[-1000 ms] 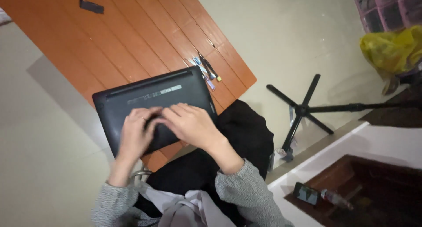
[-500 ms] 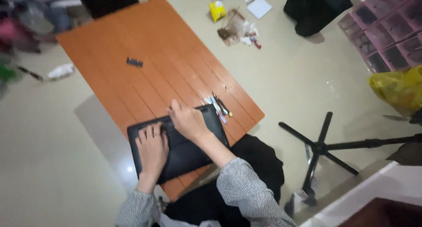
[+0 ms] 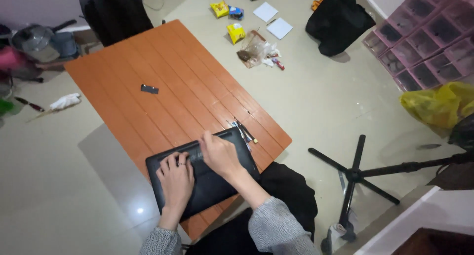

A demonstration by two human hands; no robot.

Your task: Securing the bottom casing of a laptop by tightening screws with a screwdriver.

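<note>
Plenty of bare orange table (image 3: 148, 67) is left beyond the black laptop (image 3: 217, 186), which is laid underside-up at the near edge, partly overhanging. It's pinned flat by the left hand (image 3: 176, 178) and right hand (image 3: 218, 154), fingers spread, nothing gripped. Small tools (image 3: 242, 131) are kept just beside.

Grey knitted sleeves reaching to both wrists, speckled in weave. Bare left hand (image 3: 176, 181) with a dark ring on one finger; bare right hand (image 3: 220, 155). Black trousers below.
</note>
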